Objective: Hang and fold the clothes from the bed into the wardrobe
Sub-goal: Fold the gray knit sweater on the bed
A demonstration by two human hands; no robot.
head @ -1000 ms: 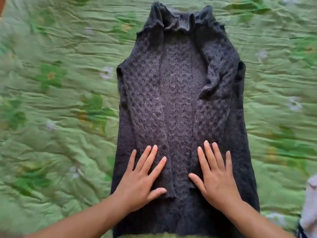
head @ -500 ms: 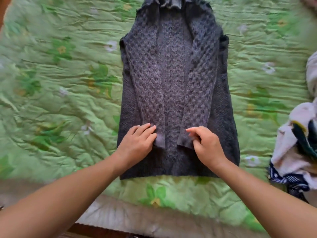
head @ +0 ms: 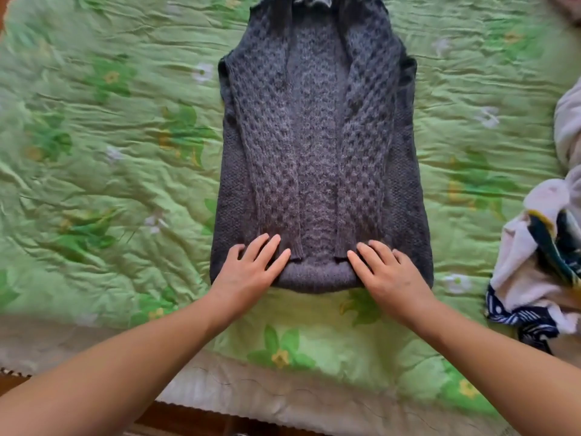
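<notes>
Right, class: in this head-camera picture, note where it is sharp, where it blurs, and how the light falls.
Head view: the grey sweater, left hand and right hand are sharpest, mid-frame; the green quilt smears toward the left and top edges; light is soft and even, with no glare.

Sweater (head: 317,152) lies flat mid-bed (head: 110,152), collar far, hem near. Both sleeves lie on its front, side by side. Left hand (head: 248,272) rests on the hem's left end, right hand (head: 390,272) on its right end. Clothes pile (head: 540,262) sits on the bed, right of the sweater.
</notes>
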